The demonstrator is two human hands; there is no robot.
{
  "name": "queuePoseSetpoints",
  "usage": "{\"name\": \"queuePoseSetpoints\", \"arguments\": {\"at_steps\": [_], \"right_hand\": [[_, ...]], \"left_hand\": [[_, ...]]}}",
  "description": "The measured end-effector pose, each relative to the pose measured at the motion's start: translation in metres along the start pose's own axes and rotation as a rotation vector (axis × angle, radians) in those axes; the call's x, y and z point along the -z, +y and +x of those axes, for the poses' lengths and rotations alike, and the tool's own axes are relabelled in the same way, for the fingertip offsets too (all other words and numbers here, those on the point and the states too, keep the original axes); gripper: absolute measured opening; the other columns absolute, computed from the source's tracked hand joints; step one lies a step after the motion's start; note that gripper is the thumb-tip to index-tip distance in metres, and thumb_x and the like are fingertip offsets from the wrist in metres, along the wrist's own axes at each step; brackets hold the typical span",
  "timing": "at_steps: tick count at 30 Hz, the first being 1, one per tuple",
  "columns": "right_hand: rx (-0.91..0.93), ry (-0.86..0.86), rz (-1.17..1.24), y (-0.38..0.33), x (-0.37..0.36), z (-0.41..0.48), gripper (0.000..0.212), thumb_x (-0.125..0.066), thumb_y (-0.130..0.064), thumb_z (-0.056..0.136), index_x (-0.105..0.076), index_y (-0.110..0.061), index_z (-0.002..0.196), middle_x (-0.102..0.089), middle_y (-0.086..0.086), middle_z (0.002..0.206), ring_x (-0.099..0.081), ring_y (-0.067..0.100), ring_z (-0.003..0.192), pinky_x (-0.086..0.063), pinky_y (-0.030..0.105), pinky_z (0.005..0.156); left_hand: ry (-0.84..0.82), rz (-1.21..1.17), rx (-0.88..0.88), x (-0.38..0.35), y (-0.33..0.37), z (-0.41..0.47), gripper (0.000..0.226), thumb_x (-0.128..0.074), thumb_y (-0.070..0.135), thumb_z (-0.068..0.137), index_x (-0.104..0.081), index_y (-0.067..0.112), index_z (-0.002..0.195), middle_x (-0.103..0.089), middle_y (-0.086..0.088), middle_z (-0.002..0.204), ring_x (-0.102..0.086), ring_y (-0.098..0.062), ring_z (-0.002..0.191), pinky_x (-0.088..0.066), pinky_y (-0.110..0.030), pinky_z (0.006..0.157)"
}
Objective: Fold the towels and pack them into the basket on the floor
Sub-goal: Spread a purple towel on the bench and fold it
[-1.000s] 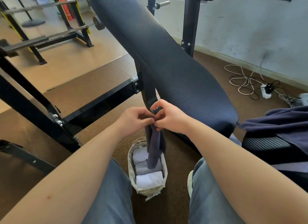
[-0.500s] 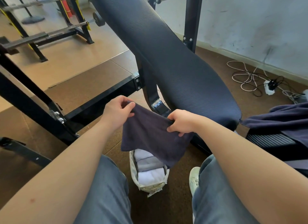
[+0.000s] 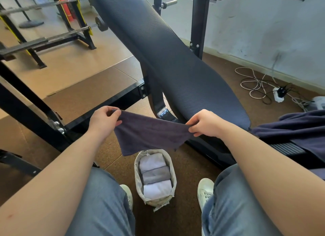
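Note:
A dark purple towel (image 3: 149, 134) hangs spread out in the air between my hands. My left hand (image 3: 103, 120) pinches its left top corner and my right hand (image 3: 204, 123) pinches its right top corner. Below it, on the brown floor between my feet, stands a small beige fabric basket (image 3: 173, 174). Inside the basket lie three folded towels side by side: a white one (image 3: 151, 163), a grey one (image 3: 155, 174) and another white one (image 3: 157, 189). More dark towels (image 3: 295, 128) lie heaped on the seat at the right.
A padded black weight bench (image 3: 175, 63) slopes up in front of me, with its black steel frame (image 3: 109, 102) to the left. Barbell racks (image 3: 58, 37) stand at the far left. White and black cables and a power strip (image 3: 277, 94) lie by the wall at right.
My hands were together with the towel hanging narrow over the basket. They have moved apart, stretching the towel wide and lifting its lower edge clear of the basket.

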State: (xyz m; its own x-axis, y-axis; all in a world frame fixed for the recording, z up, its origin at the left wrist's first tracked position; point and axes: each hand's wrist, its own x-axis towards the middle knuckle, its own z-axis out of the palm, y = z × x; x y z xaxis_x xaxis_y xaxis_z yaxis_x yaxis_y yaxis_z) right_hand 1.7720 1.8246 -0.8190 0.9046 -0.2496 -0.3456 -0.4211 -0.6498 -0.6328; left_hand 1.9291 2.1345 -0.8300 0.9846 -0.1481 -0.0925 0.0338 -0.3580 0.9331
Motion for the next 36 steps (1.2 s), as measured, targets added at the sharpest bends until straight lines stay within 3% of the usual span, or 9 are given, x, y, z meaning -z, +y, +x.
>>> {"name": "queuePoseSetpoints", "arguments": {"at_steps": [7,13,20,26,29,32,36], "right_hand": [[0.037,0.193,0.147,-0.006,0.006,-0.004,0.012,-0.079,-0.01,0.086,-0.075,-0.022,0.087,-0.078,-0.002,0.079,-0.076,0.015,0.067,-0.065,0.033,0.072],[0.099,0.177,0.285,-0.008,0.006,-0.006,0.013,-0.082,-0.002,0.08,-0.073,-0.011,0.076,-0.077,0.006,0.079,-0.076,0.019,0.076,-0.065,0.038,0.074],[0.08,0.194,0.126,-0.006,0.008,-0.006,0.012,-0.085,-0.016,0.075,-0.076,-0.021,0.069,-0.073,-0.005,0.074,-0.07,0.016,0.08,-0.062,0.038,0.079],[-0.012,0.289,0.011,-0.006,0.008,-0.005,0.015,-0.081,-0.009,0.08,-0.074,-0.02,0.072,-0.072,-0.002,0.083,-0.069,0.014,0.082,-0.054,0.024,0.065],[-0.092,0.328,0.129,-0.005,0.009,-0.002,0.013,-0.08,-0.006,0.082,-0.074,-0.018,0.083,-0.072,0.002,0.089,-0.073,0.017,0.077,-0.063,0.029,0.068],[-0.156,0.299,0.327,-0.005,0.009,-0.001,0.016,-0.081,-0.008,0.084,-0.074,-0.016,0.096,-0.072,0.004,0.096,-0.073,0.019,0.084,-0.063,0.03,0.07],[-0.207,0.19,0.738,-0.014,0.007,-0.003,0.013,-0.079,-0.016,0.089,-0.074,-0.013,0.101,-0.079,0.007,0.098,-0.075,0.021,0.091,-0.056,0.032,0.073]], "left_hand": [[0.042,-0.005,0.058,0.005,-0.006,0.003,0.009,-0.067,0.02,0.098,-0.071,0.023,0.106,-0.066,-0.003,0.113,-0.065,-0.021,0.106,-0.062,-0.04,0.088],[0.064,-0.054,0.104,0.009,-0.007,0.006,0.009,-0.068,0.018,0.098,-0.071,0.021,0.106,-0.065,-0.004,0.113,-0.065,-0.023,0.108,-0.061,-0.04,0.088],[0.043,-0.082,0.102,0.01,-0.005,0.003,0.006,-0.069,0.016,0.097,-0.07,0.021,0.101,-0.065,-0.006,0.114,-0.064,-0.024,0.109,-0.06,-0.038,0.089],[-0.051,-0.086,0.118,0.01,0.002,-0.006,0.011,-0.072,0.013,0.094,-0.074,0.019,0.103,-0.068,-0.007,0.112,-0.067,-0.024,0.106,-0.061,-0.04,0.087],[-0.052,-0.033,0.128,0.01,0.003,-0.01,0.013,-0.073,0.017,0.094,-0.075,0.021,0.106,-0.071,-0.005,0.109,-0.068,-0.022,0.102,-0.062,-0.037,0.074],[0.003,-0.051,0.154,0.007,0.005,-0.011,0.015,-0.074,0.02,0.093,-0.075,0.021,0.108,-0.072,-0.003,0.106,-0.068,-0.021,0.099,-0.058,-0.032,0.068],[0.123,-0.114,0.227,0.003,0.01,-0.011,0.01,-0.074,0.02,0.093,-0.073,0.022,0.103,-0.069,-0.005,0.109,-0.068,-0.022,0.098,-0.059,-0.031,0.072]]}}
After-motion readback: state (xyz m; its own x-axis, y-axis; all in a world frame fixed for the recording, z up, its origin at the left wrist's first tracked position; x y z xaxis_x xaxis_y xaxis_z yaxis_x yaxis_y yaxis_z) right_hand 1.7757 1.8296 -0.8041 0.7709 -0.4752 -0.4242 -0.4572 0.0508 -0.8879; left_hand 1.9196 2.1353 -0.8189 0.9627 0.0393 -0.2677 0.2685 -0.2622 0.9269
